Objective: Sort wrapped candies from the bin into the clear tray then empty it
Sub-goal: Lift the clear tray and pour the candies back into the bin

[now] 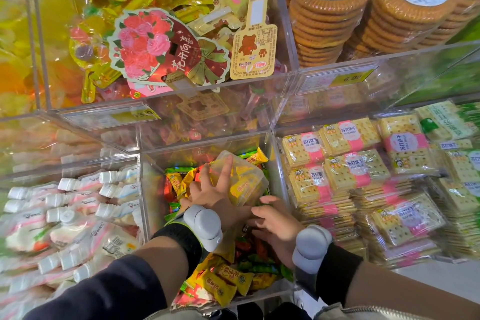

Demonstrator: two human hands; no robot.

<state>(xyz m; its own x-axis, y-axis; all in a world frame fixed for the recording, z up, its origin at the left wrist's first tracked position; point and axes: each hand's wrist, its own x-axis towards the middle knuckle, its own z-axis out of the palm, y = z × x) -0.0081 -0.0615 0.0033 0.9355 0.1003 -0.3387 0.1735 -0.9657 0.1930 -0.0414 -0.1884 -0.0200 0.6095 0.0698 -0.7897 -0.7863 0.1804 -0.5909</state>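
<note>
Head view, single entry.

- Clear acrylic bin [146, 189]: lower centre of a shelf display, open-topped. It holds loose wrapped candies [228, 280] in yellow, red and green foil.
- Clear plastic tray [249, 176]: above the far half of the bin, tilted, with yellow-wrapped pieces showing through its wall.
- Left hand [213, 189]: on the tray's left side. The grip is spread, with the forefinger laid straight up the tray wall and the other fingers fanned beside it, holding the tray. A grey wrist device [205, 226] sits on a black cuff.
- Right hand [278, 228]: just beside the tray's near corner, thumb close to it, fingers curled down among the candies. Whether this grip pinches a piece cannot be told, as the fingertips are hidden. It wears a second grey device [311, 244].
- Right compartment: stacked soda cracker packs with pink bands [350, 171].
- Left compartment: white-capped squeeze pouches [78, 205], blurred.
- Upper shelf: a heart-shaped pack printed with pink roses [161, 47], a cream bear-printed card [253, 44], and stacks of round brown biscuits in clear wrap [330, 15].
- Yellow price label [350, 76]: on the shelf front below the biscuits.
</note>
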